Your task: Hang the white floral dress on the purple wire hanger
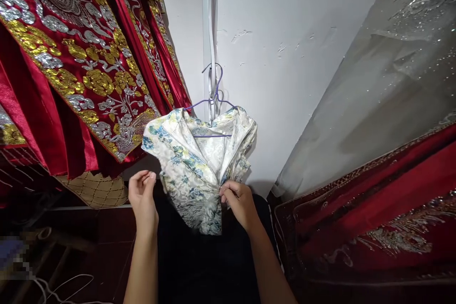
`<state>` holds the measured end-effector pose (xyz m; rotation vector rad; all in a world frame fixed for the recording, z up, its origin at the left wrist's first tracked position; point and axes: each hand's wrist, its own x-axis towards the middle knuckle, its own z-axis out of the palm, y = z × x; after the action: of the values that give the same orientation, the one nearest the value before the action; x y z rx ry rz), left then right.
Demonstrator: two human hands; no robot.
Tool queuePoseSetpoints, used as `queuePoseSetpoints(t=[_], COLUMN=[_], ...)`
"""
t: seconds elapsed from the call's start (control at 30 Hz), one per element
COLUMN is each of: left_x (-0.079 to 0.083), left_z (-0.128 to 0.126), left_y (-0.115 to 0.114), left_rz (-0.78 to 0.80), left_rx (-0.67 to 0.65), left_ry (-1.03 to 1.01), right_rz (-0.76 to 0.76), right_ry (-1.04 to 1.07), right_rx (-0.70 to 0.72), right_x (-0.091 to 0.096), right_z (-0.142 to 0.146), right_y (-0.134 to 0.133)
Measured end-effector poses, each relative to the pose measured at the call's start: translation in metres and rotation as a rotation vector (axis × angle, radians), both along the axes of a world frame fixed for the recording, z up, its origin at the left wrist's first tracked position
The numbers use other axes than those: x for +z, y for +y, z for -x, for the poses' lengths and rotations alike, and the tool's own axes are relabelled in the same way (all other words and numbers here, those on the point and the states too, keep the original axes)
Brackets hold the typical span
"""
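A: How many hands are there?
B: Two. The left hand (143, 187) is half curled, thumb near the fingers, with nothing visible in it; it is just beside the top, apart from it. The right hand (237, 199) pinches the front opening between thumb and fingers.

A: How many tops?
B: One floral top (192, 180), in the middle, on one purple hanger (216, 96) in front of the white wall (270, 80).

A: What is the hanger hooked on?
B: Its hook is at one white strap (212, 23) running down the wall; I can't tell exactly how it catches.

A: What else is around?
B: On the left, red clothing (107, 71) with gold and silver patterns, above a tan cloth (96, 192). On the right, a pale see-through cloth (356, 118) above more red cloth (377, 209). White cord (76, 276) lies at lower left.

A: Anything in the way?
B: The right hand covers part of the opening, so what its fingertips pinch is partly hidden.
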<state>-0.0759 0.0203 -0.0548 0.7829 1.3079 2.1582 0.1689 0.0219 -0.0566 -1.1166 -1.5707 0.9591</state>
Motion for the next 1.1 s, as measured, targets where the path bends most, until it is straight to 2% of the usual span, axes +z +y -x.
queuePoseSetpoints(t=[0.03,0.07,0.1,0.17,0.2,0.23,0.33,0.4,0.53,0.63,0.73,0.8,0.87,0.93,1.0,1.07,1.1], left_x=[0.001,0.003,0.005,0.009,0.011,0.012,0.012,0.010,0.003,-0.003,-0.007,-0.006,-0.005,-0.004,0.003,0.019,0.032], left_z=[-0.002,-0.008,-0.018,-0.041,-0.053,-0.065,-0.088,-0.094,-0.091,-0.088,-0.091,-0.096,-0.099,-0.098,-0.095,-0.092,-0.090], left_y=[-0.003,-0.007,-0.011,-0.019,-0.023,-0.026,-0.030,-0.030,-0.030,-0.030,-0.028,-0.026,-0.025,-0.024,-0.022,-0.018,-0.014], left_rz=[-0.021,-0.017,0.012,0.095,0.124,0.141,0.142,0.128,0.126,0.159,0.189,0.205,0.220,0.238,0.267,0.283,0.271], left_rx=[0.043,-0.006,-0.145,-0.502,-0.634,-0.705,-0.666,-0.655,-0.670,-0.665,-0.708,-0.725,-0.734,-0.749,-0.760,-0.774,-0.784], left_ry=[0.057,0.111,0.166,0.269,0.318,0.363,0.459,0.436,0.333,0.373,0.431,0.501,0.615,0.739,0.880,1.046,1.120], right_rz=[0.001,0.000,-0.002,-0.007,-0.005,0.001,0.043,0.041,-0.110,-0.237,-0.337,-0.507,-0.617,-0.650,-0.648,-0.638,-0.627], right_ry=[-0.005,-0.015,-0.030,-0.061,-0.074,-0.084,-0.087,-0.081,-0.235,-0.359,-0.389,-0.425,-0.431,-0.403,-0.350,-0.263,-0.211], right_rx=[0.019,0.046,0.075,0.119,0.128,0.130,0.141,0.143,0.092,0.029,-0.060,-0.168,-0.245,-0.283,-0.296,-0.299,-0.294], right_x=[0.003,0.006,0.009,0.015,0.018,0.019,0.019,0.017,0.022,0.053,0.106,0.139,0.161,0.172,0.173,0.171,0.170], right_z=[0.001,0.002,0.003,0.007,0.009,0.010,0.010,0.009,0.000,-0.011,-0.021,-0.022,-0.020,-0.016,-0.013,-0.011,-0.010], right_y=[-0.002,-0.004,-0.006,-0.009,-0.011,-0.012,-0.015,-0.016,-0.006,0.021,0.059,0.081,0.095,0.100,0.098,0.093,0.091])
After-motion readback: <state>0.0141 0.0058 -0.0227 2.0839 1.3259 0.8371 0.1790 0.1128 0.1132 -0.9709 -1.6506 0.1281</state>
